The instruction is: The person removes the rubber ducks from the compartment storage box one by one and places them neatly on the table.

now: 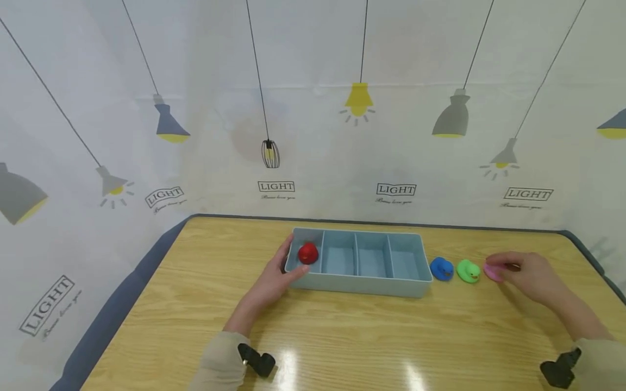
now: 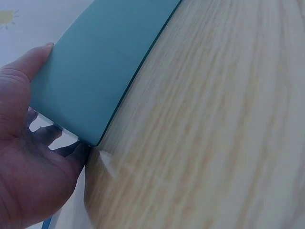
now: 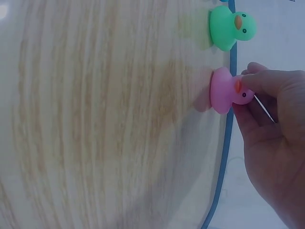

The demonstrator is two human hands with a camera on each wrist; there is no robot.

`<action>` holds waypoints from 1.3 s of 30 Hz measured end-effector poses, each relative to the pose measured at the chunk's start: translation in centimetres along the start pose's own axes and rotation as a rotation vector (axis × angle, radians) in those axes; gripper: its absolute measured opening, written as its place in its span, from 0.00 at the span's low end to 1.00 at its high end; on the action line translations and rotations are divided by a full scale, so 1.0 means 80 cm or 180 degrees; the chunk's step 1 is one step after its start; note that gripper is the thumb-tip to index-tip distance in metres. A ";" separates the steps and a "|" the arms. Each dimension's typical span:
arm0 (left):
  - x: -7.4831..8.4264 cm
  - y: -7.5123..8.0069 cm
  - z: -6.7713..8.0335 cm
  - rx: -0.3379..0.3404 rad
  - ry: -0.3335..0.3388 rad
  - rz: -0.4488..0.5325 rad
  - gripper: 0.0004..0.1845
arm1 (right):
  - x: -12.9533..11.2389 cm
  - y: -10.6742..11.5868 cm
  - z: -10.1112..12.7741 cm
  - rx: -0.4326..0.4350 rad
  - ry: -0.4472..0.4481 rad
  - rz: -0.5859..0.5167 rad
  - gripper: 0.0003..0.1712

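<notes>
A light blue tray (image 1: 362,285) with several compartments stands on the wooden table; a red duck (image 1: 308,253) sits in its leftmost compartment. My left hand (image 1: 276,277) holds the tray's left end, thumb (image 2: 28,64) along the side wall of the tray (image 2: 95,71). To the tray's right stand a blue duck (image 1: 442,269) and a green duck (image 1: 468,271) (image 3: 228,27). My right hand (image 1: 530,274) pinches the head of a pink duck (image 1: 493,271) (image 3: 223,90), which rests on the table.
The wooden table (image 1: 342,336) has a dark blue edge (image 3: 228,138) and stands against a white backdrop printed with lamps. The tray's three other compartments hold nothing. Bare wood lies between me and the tray.
</notes>
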State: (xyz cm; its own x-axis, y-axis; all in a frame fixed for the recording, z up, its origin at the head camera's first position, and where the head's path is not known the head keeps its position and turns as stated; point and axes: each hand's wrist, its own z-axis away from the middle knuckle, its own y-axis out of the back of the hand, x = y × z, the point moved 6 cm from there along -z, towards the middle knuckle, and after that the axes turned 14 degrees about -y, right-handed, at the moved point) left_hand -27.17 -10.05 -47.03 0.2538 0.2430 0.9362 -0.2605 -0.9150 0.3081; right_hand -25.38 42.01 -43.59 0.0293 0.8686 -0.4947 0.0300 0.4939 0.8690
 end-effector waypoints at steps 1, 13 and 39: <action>0.000 0.000 0.000 0.0003 0.0005 -0.0013 0.49 | 0.000 0.001 0.000 -0.0002 0.0009 0.0017 0.12; -0.003 0.002 0.001 0.0040 0.0063 0.0013 0.48 | -0.007 0.006 0.001 -0.0032 -0.0027 -0.0005 0.15; -0.003 -0.003 -0.001 -0.0004 -0.0080 0.0053 0.50 | -0.176 0.013 -0.002 -0.0731 0.0293 -0.0801 0.21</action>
State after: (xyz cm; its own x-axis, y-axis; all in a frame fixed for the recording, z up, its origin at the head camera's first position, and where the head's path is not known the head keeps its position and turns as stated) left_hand -27.26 -9.87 -47.27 0.2727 0.2194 0.9368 -0.2660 -0.9185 0.2926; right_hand -25.94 30.28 -35.70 -0.0408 0.7133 -0.6997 -0.2009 0.6801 0.7051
